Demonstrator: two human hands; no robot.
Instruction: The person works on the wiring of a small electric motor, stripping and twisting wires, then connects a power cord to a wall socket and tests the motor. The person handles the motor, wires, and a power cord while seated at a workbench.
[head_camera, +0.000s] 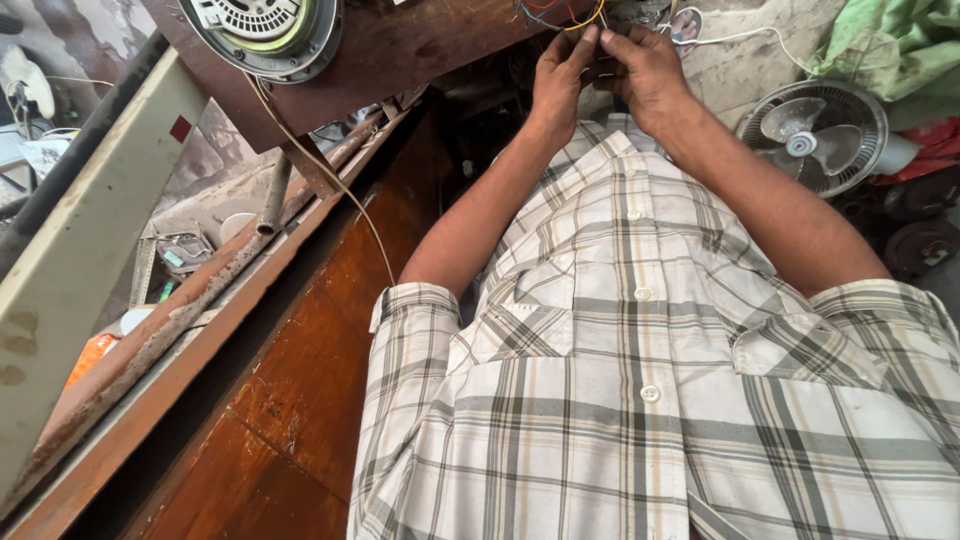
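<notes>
Item: bundle of coloured wires (560, 15), at the far edge of the brown wooden surface (400, 50), directly above both hands. I log the strands as running away from me, out of view. Left hand (560, 75) and right hand (645, 70) sit side by side, equally near. Fingers (585, 40) are pinched narrow on the wire ends. A fan motor (265, 30) lies left; a small fan (812, 135) right.
</notes>
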